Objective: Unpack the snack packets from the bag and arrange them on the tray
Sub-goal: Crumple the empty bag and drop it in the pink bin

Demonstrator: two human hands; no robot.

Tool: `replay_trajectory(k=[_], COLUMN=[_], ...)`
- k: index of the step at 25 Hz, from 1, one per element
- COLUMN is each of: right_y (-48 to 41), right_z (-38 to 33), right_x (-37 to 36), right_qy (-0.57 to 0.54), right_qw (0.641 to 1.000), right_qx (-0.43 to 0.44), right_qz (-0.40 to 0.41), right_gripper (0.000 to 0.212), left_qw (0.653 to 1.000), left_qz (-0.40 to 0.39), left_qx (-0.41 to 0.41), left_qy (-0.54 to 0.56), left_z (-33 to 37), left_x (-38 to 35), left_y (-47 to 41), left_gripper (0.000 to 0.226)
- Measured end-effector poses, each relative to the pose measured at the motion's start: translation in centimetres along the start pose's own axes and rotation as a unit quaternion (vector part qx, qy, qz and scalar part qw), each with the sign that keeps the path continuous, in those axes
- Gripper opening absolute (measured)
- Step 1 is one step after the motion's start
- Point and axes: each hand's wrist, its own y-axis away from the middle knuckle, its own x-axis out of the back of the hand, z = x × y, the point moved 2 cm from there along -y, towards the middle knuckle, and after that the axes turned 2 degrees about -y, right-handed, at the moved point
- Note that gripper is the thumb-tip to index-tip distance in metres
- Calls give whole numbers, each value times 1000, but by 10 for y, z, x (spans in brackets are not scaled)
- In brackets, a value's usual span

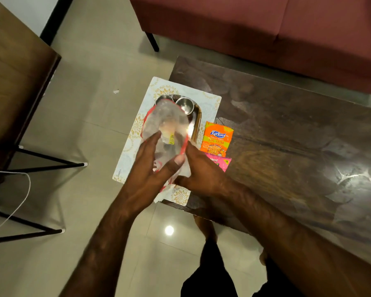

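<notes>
Both hands held the translucent, red-edged bag (165, 123) up over the steel tray (197, 123). The left hand (148, 168) pinched it between thumb and nearly straight fingers (155, 139), and the right hand (201, 174) curled round its red edge. The bag hid most of the tray and part of one of two small steel bowls (184, 105). The tray sat on a patterned mat (209, 103) at the bench (287, 136) end. An orange Kurkure packet (217, 137) and a pink packet (221, 162), half behind the right hand, lay on the bench just beside the tray. A maroon sofa (266, 28) stood beyond.
</notes>
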Motion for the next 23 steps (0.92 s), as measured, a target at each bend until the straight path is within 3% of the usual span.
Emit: replay_trajectory(k=[2, 4, 8, 12, 13, 14, 16, 19, 21, 23], right_y=[7, 21, 53, 78, 84, 90, 105, 126, 137, 147], right_z=[-19, -30, -37, -47, -51, -57, -74, -104, -116, -122], right_x=[-2, 4, 33, 99, 115, 127, 146, 153, 148, 145], right_qy=[10, 36, 39, 75, 58, 9, -153, -329, -332, -324], right_qw=[999, 999, 996, 982, 981, 982, 973, 935, 932, 929], right_qx=[25, 15, -49, -93, -110, -119, -113, -90, -91, -92], right_qz=[23, 37, 63, 149, 151, 145, 128, 101, 117, 151], right_gripper=[95, 89, 105, 122, 123, 121, 110, 87, 84, 84], left_qw=[1000, 996, 970, 928, 902, 875, 856, 882, 932, 964], left_qz=[9, 72, 159, 189, 180, 164, 92, 7, 8, -42], left_qx=[-28, -41, -30, -21, 1, 20, 29, 10, -23, -87], left_qy=[1, 44, 179, 320, 393, 456, 508, 471, 362, 249], left_z=[9, 12, 18, 48, 55, 62, 75, 98, 111, 126], left_x=[-13, -17, -1, 8, 9, 9, 5, -25, -53, -84], left_y=[3, 5, 12, 17, 18, 18, 19, 31, 40, 49], left_gripper=[94, 89, 76, 37, 22, 21, 35, 23, 13, 27])
